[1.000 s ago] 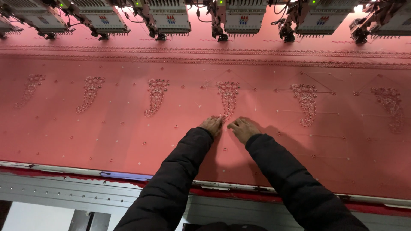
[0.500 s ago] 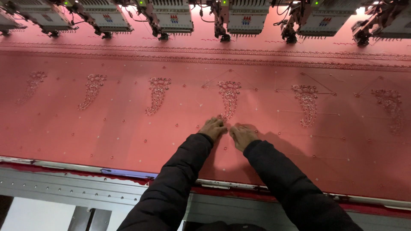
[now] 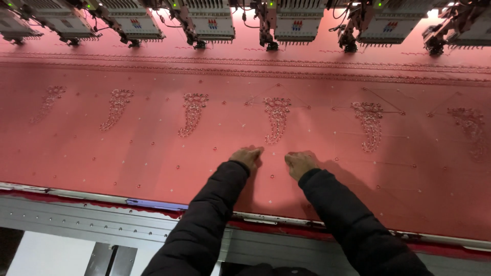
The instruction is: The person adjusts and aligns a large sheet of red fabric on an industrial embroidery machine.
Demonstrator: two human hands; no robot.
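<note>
Pink cloth (image 3: 128,153) stretched flat across the machine bed carries a row of beaded, curled motifs, and the one that matters to us is the middle motif (image 3: 276,118) — a hooked paisley shape whose broad head sits toward twelve o'clock and whose thin tail tapers down toward six, bending a little to seven. Its long axis therefore runs almost straight away from us.

Just below that tail our two hands rest on the fabric. The left hand (image 3: 247,156) lies at about seven o'clock from the tail tip, the right hand (image 3: 299,163) at about five, so the motif's axis, carried downward, passes through the gap between them. The left hand looks slightly nearer the tail; the right sits a touch lower and further out. Both are knuckles-up with fingers curled down against the cloth, clamped on nothing we can make out — whether a loose thread is pinched under the fingertips we cannot tell. The hands are near each other but apart, not touching.

Outward from there, sister motifs repeat at nine and three o'clock, one (image 3: 193,112) to the left, one (image 3: 369,124) to the right. At twelve, a line of embroidery heads (image 3: 296,23) hangs over the cloth. At six, the metal frame rail (image 3: 102,217) borders the fabric, crossed by our dark sleeves.
</note>
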